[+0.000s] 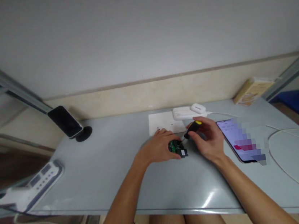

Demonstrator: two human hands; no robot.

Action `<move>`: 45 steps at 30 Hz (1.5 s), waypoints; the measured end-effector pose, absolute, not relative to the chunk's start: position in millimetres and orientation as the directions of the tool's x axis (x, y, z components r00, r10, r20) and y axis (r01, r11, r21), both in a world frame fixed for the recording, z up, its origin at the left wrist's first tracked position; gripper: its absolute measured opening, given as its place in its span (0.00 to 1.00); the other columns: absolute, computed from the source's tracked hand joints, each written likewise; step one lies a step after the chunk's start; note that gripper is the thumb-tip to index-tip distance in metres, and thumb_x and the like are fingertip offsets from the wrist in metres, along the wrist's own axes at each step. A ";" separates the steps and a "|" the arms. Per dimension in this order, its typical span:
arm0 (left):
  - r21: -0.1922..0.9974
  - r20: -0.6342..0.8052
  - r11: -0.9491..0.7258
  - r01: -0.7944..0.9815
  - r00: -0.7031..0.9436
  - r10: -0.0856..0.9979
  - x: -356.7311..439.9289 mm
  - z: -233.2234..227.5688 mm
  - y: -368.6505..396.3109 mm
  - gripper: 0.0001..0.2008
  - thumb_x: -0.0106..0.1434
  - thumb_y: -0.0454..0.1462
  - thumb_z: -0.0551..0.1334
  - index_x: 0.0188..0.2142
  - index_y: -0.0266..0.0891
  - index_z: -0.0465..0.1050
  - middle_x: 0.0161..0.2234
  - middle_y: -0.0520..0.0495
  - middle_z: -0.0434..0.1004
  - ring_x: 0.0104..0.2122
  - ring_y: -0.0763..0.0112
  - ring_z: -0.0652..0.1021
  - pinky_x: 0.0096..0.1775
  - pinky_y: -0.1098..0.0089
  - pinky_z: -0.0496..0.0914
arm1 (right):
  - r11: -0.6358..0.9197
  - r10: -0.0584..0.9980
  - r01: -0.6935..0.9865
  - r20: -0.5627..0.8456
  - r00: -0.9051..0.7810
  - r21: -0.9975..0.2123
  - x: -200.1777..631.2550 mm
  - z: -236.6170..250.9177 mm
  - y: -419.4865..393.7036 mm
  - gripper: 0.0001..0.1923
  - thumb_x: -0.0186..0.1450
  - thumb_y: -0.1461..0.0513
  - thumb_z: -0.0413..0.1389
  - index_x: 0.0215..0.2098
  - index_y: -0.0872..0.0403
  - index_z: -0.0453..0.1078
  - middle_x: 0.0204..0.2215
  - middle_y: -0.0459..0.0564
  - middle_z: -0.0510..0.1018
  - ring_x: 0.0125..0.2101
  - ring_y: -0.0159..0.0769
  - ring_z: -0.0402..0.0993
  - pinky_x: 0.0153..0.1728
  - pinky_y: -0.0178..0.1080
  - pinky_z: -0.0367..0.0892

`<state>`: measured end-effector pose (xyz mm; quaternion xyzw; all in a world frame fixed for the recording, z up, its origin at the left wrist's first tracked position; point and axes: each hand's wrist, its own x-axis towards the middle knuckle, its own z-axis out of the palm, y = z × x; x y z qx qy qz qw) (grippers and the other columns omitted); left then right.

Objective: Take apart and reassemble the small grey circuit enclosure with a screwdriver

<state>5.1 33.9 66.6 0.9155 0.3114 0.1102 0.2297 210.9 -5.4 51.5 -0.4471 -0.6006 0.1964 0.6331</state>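
Circuit board (pixel 176 147), small and green with a dark block at its near end, was seen in the head view lying on the counter (pixel 113 174) just in front of the person, pinned under the fingers of the left hand (pixel 158 148), whose grip was closed down on the board's left part. It was judged light, stiff and fragile, best held by its bare edges and not by the soldered parts. The right hand (pixel 209 139) was wrapped shut around a screwdriver (pixel 192 127) with a black and yellow handle, the tip slanted down toward the board; whether the tip touched it could not be told. A white sheet (pixel 164 124) lay just behind the hands, a white charger box (pixel 189 112) beyond it. A phone (pixel 237 141) lay close on the right, with a looping white cable (pixel 281 168) past it, so little room was left on that side. More open counter was seen to the left, up to a power strip (pixel 35 180) at the left edge and a phone stand (pixel 67 122) at the back.
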 end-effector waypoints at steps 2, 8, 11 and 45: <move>0.492 0.067 -0.701 0.516 0.781 0.621 4.4 66.4 34.1 0.28 0.55 0.50 0.75 0.51 0.45 0.74 0.47 0.46 0.79 0.50 0.54 0.74 0.57 0.54 0.63 | 0.522 0.784 0.301 0.588 0.198 -0.798 210.5 52.6 -5.9 0.20 0.61 0.60 0.67 0.52 0.48 0.72 0.35 0.48 0.82 0.31 0.38 0.82 0.33 0.40 0.78; 0.501 0.054 -0.688 0.525 0.775 0.630 4.1 67.7 34.2 0.26 0.55 0.48 0.76 0.49 0.45 0.74 0.46 0.46 0.79 0.51 0.53 0.74 0.57 0.54 0.64 | 0.518 0.782 0.351 0.599 0.175 -0.780 211.8 51.4 -6.3 0.21 0.62 0.61 0.66 0.53 0.48 0.71 0.35 0.48 0.82 0.31 0.37 0.81 0.32 0.40 0.77; 0.493 0.067 -0.697 0.521 0.775 0.628 4.2 67.6 34.0 0.27 0.55 0.48 0.75 0.51 0.44 0.73 0.47 0.45 0.78 0.51 0.52 0.74 0.57 0.54 0.65 | 0.506 0.782 0.373 0.596 0.182 -0.778 211.6 50.3 -6.2 0.21 0.61 0.60 0.66 0.52 0.48 0.72 0.34 0.48 0.82 0.31 0.38 0.81 0.31 0.41 0.77; 0.536 0.050 -0.684 0.494 0.791 0.610 5.1 66.0 35.5 0.29 0.54 0.46 0.76 0.52 0.40 0.74 0.47 0.42 0.75 0.49 0.54 0.75 0.54 0.57 0.69 | 0.596 0.748 0.375 0.661 0.061 -0.710 205.3 54.1 -11.9 0.23 0.62 0.65 0.64 0.55 0.45 0.74 0.42 0.49 0.85 0.38 0.41 0.85 0.37 0.41 0.81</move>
